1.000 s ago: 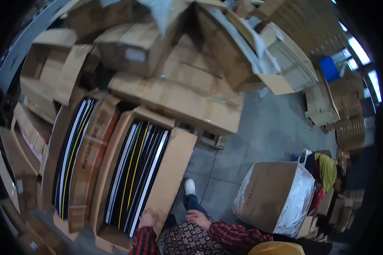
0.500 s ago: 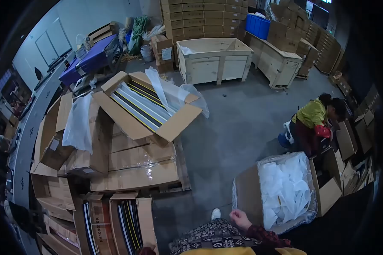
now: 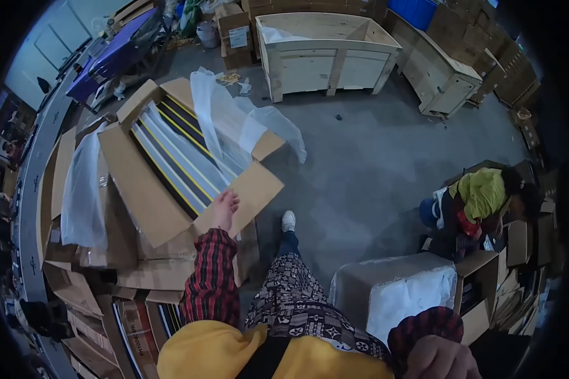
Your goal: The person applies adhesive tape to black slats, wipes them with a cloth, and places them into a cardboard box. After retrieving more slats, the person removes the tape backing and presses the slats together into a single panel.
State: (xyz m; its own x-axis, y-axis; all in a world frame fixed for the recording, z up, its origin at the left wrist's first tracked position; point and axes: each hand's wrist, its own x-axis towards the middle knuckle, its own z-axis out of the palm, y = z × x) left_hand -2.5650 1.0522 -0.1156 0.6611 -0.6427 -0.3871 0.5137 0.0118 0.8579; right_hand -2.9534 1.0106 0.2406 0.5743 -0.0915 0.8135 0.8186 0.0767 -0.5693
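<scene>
The left hand (image 3: pixel 224 207) reached out, grip released, fingers resting on the open carton's flap (image 3: pixel 250 192); striped strips (image 3: pixel 177 158) lay just beyond. The right hand (image 3: pixel 439 359) hung clenched, holding nothing visible.

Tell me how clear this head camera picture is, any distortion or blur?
Head view: strong fisheye bend with black corners; the open cardboard box of black, white and yellow strips and the left hand read fairly sharp; the right hand at the bottom edge is soft and dim; lighting is cool and even.
</scene>
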